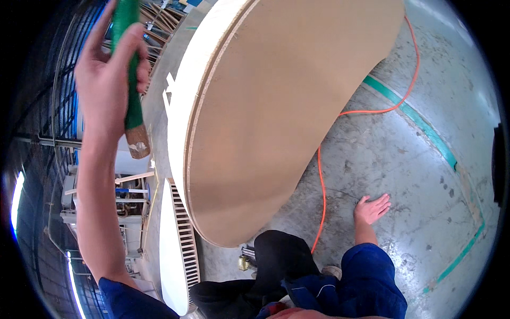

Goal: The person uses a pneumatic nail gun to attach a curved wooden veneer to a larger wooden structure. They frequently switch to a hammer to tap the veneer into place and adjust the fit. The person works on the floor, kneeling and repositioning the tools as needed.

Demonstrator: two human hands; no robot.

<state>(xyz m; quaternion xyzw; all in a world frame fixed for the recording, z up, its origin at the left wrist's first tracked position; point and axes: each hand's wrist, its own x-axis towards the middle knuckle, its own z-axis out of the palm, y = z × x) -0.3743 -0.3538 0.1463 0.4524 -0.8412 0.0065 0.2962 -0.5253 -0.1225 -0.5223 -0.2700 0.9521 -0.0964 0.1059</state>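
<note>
Raised at the upper left, my left hand [103, 87] is closed around a green-covered wooden handle [135, 106] with a bare brown end. The tool's upper part is cut off by the picture's edge, so its kind does not show. Close by on the right stands a large curved piece [281, 111] with a brown board face and a white rim [186, 101]; the handle appears apart from it. Down at the right, my right hand [374, 209] has its fingers spread, palm toward the grey concrete floor [414, 228], and holds nothing.
An orange hose or cord [322, 196] runs across the floor and behind the large piece. Beside my legs lies a white curved piece with a slatted side [183, 239]. A small black-and-yellow tool [244, 260] sits near my knee. Green tape [425, 125] marks the floor.
</note>
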